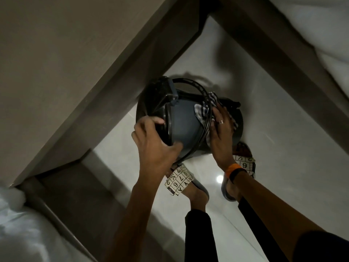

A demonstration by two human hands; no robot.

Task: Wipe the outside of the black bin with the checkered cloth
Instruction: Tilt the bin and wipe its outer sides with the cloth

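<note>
Dim room, glossy pale tiled floor (283, 148) running between brown wooden furniture panels (66, 72), white bedding (28, 233) showing at the lower left and upper right corners. The left hand (156, 144) is gripping the black bin (181, 125) near its rim end, fingers curled over the edge and thumb pressing on the grey-looking side wall, holding it tipped on its side above the floor. The right hand (221, 133) is lying mostly flat, fingers spread, pressing the checkered cloth (205, 110) against the bin's outer wall toward the base end; a ring is showing on one finger and an orange and black wristband (234, 170) on the wrist. The bin's thin wire handle (205, 118) is looping across the side wall and over part of the cloth. A flap or lid part (162, 95) is sticking out at the upper left of the bin. Below the bin, two feet in patterned slippers (179, 178) are standing on the floor. Step in hand looks like mid-wipe on the side wall, the cloth already in contact. Next move probably calls for dragging the cloth around the curve while the left hand is turning the bin to bring unwiped wall up, and keeping the cloth from snagging under the wire handle. How much of the wall is already clean, cannot tell in this light.
</note>
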